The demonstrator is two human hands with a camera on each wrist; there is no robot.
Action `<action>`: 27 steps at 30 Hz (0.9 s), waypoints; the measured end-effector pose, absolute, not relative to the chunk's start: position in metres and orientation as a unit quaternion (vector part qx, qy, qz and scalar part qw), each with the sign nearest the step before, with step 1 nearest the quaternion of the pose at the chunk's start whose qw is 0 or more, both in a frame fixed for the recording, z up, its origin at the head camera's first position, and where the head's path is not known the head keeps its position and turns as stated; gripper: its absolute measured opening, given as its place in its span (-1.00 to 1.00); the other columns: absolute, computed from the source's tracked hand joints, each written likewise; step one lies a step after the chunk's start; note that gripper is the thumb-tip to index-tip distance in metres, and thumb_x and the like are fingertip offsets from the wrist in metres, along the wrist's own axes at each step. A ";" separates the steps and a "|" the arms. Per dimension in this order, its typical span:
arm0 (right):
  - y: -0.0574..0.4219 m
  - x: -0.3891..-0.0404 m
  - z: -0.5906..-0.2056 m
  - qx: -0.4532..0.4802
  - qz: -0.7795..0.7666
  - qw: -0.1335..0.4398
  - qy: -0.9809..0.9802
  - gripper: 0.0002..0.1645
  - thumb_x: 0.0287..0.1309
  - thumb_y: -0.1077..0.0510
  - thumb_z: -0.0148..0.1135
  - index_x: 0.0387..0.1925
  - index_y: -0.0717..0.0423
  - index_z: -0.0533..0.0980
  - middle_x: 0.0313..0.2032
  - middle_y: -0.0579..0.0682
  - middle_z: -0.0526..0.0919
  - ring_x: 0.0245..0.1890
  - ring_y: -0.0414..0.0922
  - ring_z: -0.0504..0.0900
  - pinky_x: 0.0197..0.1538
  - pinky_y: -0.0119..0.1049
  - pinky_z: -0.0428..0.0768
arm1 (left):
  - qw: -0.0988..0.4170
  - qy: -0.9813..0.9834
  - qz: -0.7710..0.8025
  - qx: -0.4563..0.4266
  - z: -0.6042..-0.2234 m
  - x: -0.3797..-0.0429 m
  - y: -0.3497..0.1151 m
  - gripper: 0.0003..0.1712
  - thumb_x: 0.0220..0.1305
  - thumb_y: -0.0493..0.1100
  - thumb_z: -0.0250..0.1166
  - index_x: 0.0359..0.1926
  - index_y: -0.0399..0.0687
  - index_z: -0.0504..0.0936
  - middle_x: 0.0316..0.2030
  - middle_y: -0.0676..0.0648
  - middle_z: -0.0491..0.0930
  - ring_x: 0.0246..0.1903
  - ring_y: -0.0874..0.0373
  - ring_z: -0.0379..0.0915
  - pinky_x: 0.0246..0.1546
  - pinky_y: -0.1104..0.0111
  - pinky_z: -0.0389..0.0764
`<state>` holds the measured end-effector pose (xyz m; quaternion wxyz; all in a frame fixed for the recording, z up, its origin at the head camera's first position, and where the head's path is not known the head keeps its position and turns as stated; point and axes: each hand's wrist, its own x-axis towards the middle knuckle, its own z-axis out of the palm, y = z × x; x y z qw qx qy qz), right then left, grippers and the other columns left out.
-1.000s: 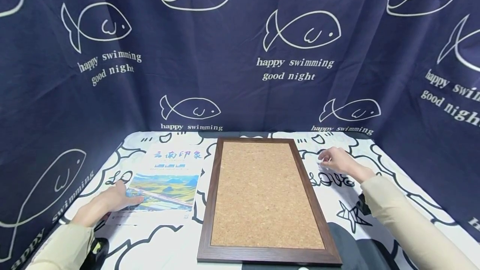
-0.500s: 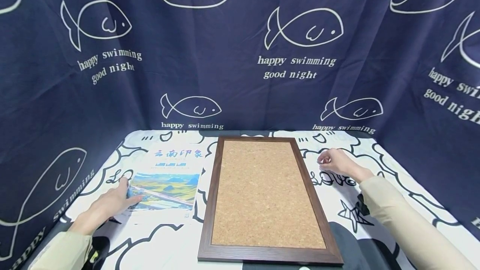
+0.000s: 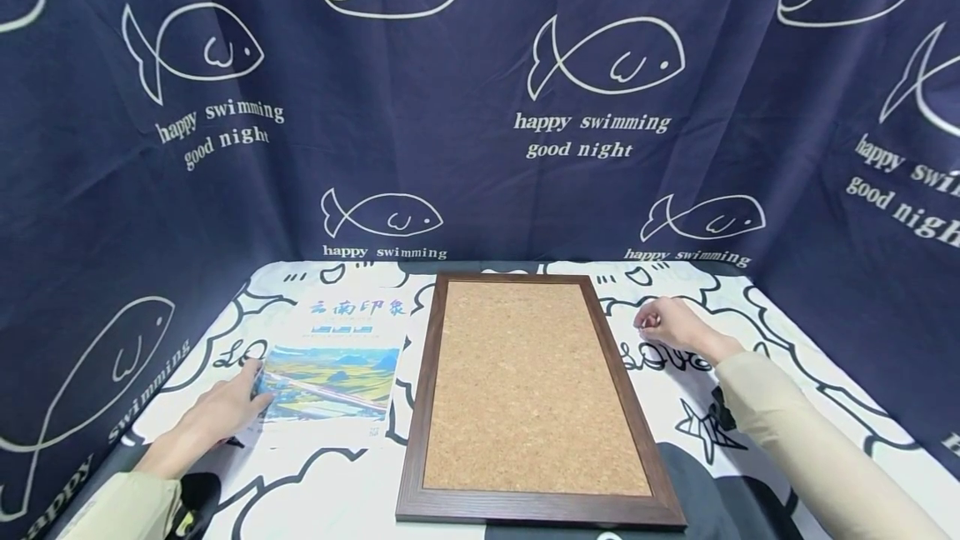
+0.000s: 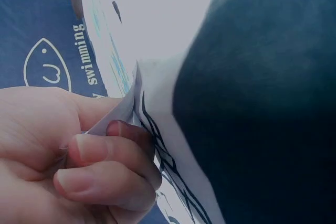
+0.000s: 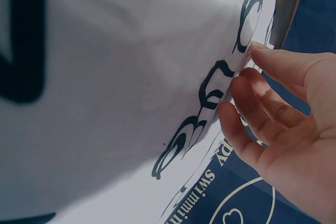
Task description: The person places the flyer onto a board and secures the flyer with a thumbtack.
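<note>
A printed poster (image 3: 330, 386) with blue Chinese characters and a landscape picture lies on the left of the table. At its left edge is my left hand (image 3: 213, 419). In the left wrist view, this left hand (image 4: 105, 156) pinches the paper's raised edge (image 4: 123, 109) between thumb and curled fingers. A cork board (image 3: 532, 390) in a dark brown wooden frame lies flat in the middle. To the right of the board my right hand (image 3: 678, 327) rests low over the cloth, fingers loosely bent. The right wrist view shows its fingertips (image 5: 242, 90) at the cloth and no object between them.
A white tablecloth (image 3: 322, 494) with black line drawings covers the table. Navy curtains (image 3: 480, 148) printed with fish and words enclose the back and both sides. A black item (image 3: 197, 507) sits by the left wrist, partly hidden by the sleeve.
My left hand has shifted slightly left, and its thumb has drawn back from the picture to the poster's left edge. The right hand and the cork board stay nearly still.
</note>
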<state>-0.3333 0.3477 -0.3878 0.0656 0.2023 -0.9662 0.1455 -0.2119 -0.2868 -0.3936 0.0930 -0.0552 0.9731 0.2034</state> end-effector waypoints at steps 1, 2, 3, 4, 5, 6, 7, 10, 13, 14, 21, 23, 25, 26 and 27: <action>0.348 -0.334 -0.388 0.205 0.144 0.070 -0.966 -0.91 -0.11 0.36 0.33 -0.45 0.22 0.66 -0.61 -0.11 0.55 -0.54 -0.26 0.37 -0.36 -0.34 0.36 | 0.090 0.974 0.202 -0.054 -0.394 -0.212 -0.287 -0.32 0.43 -0.12 0.02 0.38 -0.35 -0.05 -0.28 -0.49 0.51 -0.71 0.11 0.36 -0.72 0.39 0.39; 0.348 -0.334 -0.389 0.208 0.142 0.074 -0.965 -0.91 -0.12 0.37 0.33 -0.46 0.21 0.66 -0.61 -0.11 0.54 -0.54 -0.27 0.37 -0.36 -0.34 0.36 | 0.089 0.974 0.202 -0.054 -0.394 -0.211 -0.287 -0.33 0.44 -0.13 0.02 0.38 -0.34 -0.04 -0.33 -0.46 0.51 -0.72 0.11 0.36 -0.73 0.40 0.39; 0.349 -0.334 -0.390 0.211 0.142 0.078 -0.964 -0.91 -0.13 0.37 0.33 -0.47 0.20 0.66 -0.62 -0.13 0.53 -0.54 -0.27 0.36 -0.36 -0.35 0.36 | 0.088 0.974 0.200 -0.054 -0.394 -0.210 -0.288 -0.33 0.44 -0.14 0.01 0.39 -0.34 -0.04 -0.41 -0.40 0.52 -0.74 0.13 0.35 -0.75 0.41 0.37; 0.349 -0.334 -0.390 0.214 0.141 0.080 -0.963 -0.91 -0.14 0.37 0.33 -0.48 0.20 0.65 -0.62 -0.13 0.53 -0.54 -0.28 0.36 -0.37 -0.35 0.36 | 0.088 0.975 0.199 -0.054 -0.395 -0.210 -0.288 -0.33 0.44 -0.14 0.01 0.40 -0.33 -0.04 -0.48 -0.32 0.50 -0.77 0.15 0.33 -0.76 0.43 0.36; 0.349 -0.334 -0.391 0.216 0.140 0.083 -0.963 -0.91 -0.15 0.37 0.33 -0.49 0.19 0.65 -0.63 -0.14 0.52 -0.54 -0.28 0.36 -0.37 -0.35 0.36 | 0.087 0.975 0.198 -0.055 -0.394 -0.209 -0.288 -0.33 0.44 -0.16 0.00 0.40 -0.33 -0.05 -0.55 -0.23 0.47 -0.81 0.17 0.31 -0.78 0.44 0.34; 0.349 -0.334 -0.391 0.218 0.140 0.085 -0.962 -0.91 -0.15 0.37 0.34 -0.50 0.19 0.65 -0.63 -0.14 0.52 -0.55 -0.28 0.36 -0.37 -0.35 0.36 | 0.087 0.975 0.196 -0.055 -0.394 -0.208 -0.289 -0.34 0.45 -0.17 -0.01 0.40 -0.34 -0.05 -0.59 -0.19 0.43 -0.82 0.18 0.30 -0.79 0.45 0.32; 0.349 -0.334 -0.391 0.218 0.141 0.086 -0.962 -0.91 -0.15 0.37 0.34 -0.50 0.19 0.65 -0.63 -0.13 0.52 -0.55 -0.27 0.36 -0.37 -0.35 0.36 | 0.089 0.975 0.195 -0.057 -0.394 -0.208 -0.289 -0.34 0.45 -0.17 -0.02 0.40 -0.35 -0.06 -0.61 -0.16 0.40 -0.82 0.18 0.29 -0.80 0.46 0.31; 0.349 -0.334 -0.391 0.216 0.143 0.085 -0.962 -0.92 -0.15 0.38 0.34 -0.51 0.19 0.64 -0.63 -0.12 0.53 -0.55 -0.27 0.36 -0.37 -0.35 0.35 | 0.094 0.975 0.193 -0.062 -0.393 -0.208 -0.289 -0.32 0.46 -0.20 -0.05 0.40 -0.45 -0.12 -0.58 -0.18 0.37 -0.81 0.18 0.29 -0.79 0.46 0.32; 0.349 -0.334 -0.390 0.211 0.143 0.082 -0.963 -0.92 -0.15 0.38 0.34 -0.52 0.19 0.64 -0.62 -0.10 0.54 -0.55 -0.26 0.36 -0.37 -0.35 0.34 | 0.099 0.974 0.193 -0.070 -0.392 -0.210 -0.288 -0.32 0.47 -0.22 -0.08 0.35 -0.59 -0.16 -0.50 -0.29 0.40 -0.75 0.13 0.33 -0.74 0.41 0.37; 0.349 -0.334 -0.390 0.210 0.143 0.080 -0.964 -0.92 -0.14 0.38 0.34 -0.52 0.18 0.64 -0.62 -0.10 0.54 -0.55 -0.26 0.36 -0.38 -0.36 0.34 | 0.098 0.974 0.192 -0.069 -0.392 -0.210 -0.288 -0.31 0.47 -0.23 -0.09 0.33 -0.66 -0.17 -0.47 -0.33 0.42 -0.71 0.10 0.35 -0.71 0.38 0.40; 0.349 -0.335 -0.389 0.200 0.146 0.068 -0.967 -0.93 -0.11 0.37 0.36 -0.50 0.19 0.65 -0.59 -0.07 0.59 -0.53 -0.24 0.39 -0.37 -0.35 0.35 | 0.092 0.977 0.177 -0.073 -0.391 -0.215 -0.287 -0.42 0.46 -0.28 -0.13 0.17 -0.81 -0.06 -0.32 -0.48 0.48 -0.38 -0.10 0.49 -0.45 0.21 0.48; 0.349 -0.334 -0.390 0.196 0.147 0.062 -0.967 -0.94 -0.10 0.37 0.36 -0.49 0.20 0.65 -0.58 -0.07 0.59 -0.52 -0.23 0.39 -0.37 -0.35 0.35 | 0.090 0.977 0.179 -0.072 -0.391 -0.215 -0.287 -0.48 0.46 -0.28 -0.15 0.13 -0.79 0.01 -0.35 -0.44 0.48 -0.40 -0.07 0.48 -0.46 0.23 0.45; 0.349 -0.334 -0.390 0.194 0.147 0.059 -0.968 -0.94 -0.09 0.37 0.36 -0.48 0.20 0.65 -0.58 -0.06 0.59 -0.52 -0.23 0.39 -0.37 -0.35 0.35 | 0.083 0.978 0.182 -0.066 -0.391 -0.214 -0.287 -0.55 0.47 -0.28 -0.17 0.07 -0.74 0.09 -0.40 -0.39 0.47 -0.44 -0.03 0.43 -0.49 0.26 0.40; 0.349 -0.334 -0.390 0.193 0.147 0.059 -0.968 -0.94 -0.09 0.37 0.37 -0.49 0.20 0.65 -0.58 -0.06 0.60 -0.52 -0.23 0.40 -0.37 -0.35 0.35 | 0.077 0.978 0.182 -0.061 -0.391 -0.214 -0.288 -0.57 0.47 -0.27 -0.18 0.04 -0.73 0.12 -0.41 -0.37 0.46 -0.46 -0.02 0.41 -0.50 0.27 0.38; 0.349 -0.334 -0.390 0.192 0.148 0.059 -0.968 -0.94 -0.09 0.36 0.37 -0.49 0.20 0.65 -0.58 -0.06 0.60 -0.52 -0.23 0.40 -0.38 -0.35 0.35 | 0.070 0.979 0.181 -0.055 -0.391 -0.213 -0.289 -0.58 0.47 -0.27 -0.19 0.02 -0.71 0.15 -0.43 -0.35 0.45 -0.47 -0.01 0.39 -0.51 0.27 0.36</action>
